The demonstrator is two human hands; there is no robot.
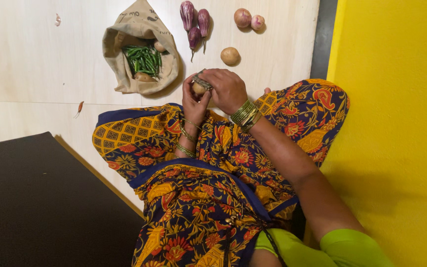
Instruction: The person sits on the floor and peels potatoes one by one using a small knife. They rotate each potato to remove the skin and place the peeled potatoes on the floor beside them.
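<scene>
My left hand (pixel 192 105) cups a small pale potato (pixel 197 89) above my lap. My right hand (pixel 229 89) lies over it and presses a metal peeler (pixel 203 81) against the potato's top. Both wrists wear gold bangles. I sit on the floor in a patterned blue, orange and red garment (pixel 198 188), with a green sleeve on my right arm.
On the pale floor ahead lie a cloth bag (pixel 122 74) of green chillies (pixel 144 59), three purple striped eggplants (pixel 196 22), two onions (pixel 243 17), another potato (pixel 230 56) and a stray red chilli (pixel 79 107). A black mat (pixel 35 198) lies left, a yellow wall (pixel 396 123) right.
</scene>
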